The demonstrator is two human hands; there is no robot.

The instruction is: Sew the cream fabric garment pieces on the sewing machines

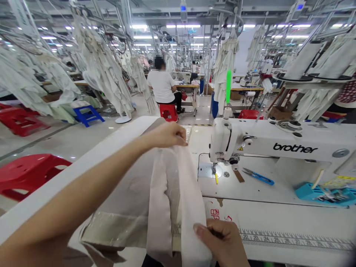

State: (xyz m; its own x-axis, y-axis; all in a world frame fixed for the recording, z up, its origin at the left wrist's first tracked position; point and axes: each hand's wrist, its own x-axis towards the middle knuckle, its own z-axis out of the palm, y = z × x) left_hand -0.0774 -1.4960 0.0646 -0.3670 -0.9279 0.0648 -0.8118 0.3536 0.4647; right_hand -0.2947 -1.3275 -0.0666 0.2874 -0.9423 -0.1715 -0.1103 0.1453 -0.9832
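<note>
A long pale strip of fabric (191, 185) hangs doubled over, its two lengths reaching down past the table's front edge. My left hand (171, 134) pinches the strip at its top fold, with the arm stretched across from the left. Lower down, my right hand (222, 239) grips the nearer length by its right edge, thumb on top. The other length (160, 211), with a wavy edge, hangs to the left. To the right of the fabric stands a white sewing machine (267, 144), its needle and presser foot (214, 168) apart from the cloth.
Blue thread snips (258, 176) and a turquoise tray (324, 194) of small parts lie under the machine arm. A printed ruler (294, 241) runs along the front edge. Red stools (30, 172) stand left; a seated person (162, 83) is ahead.
</note>
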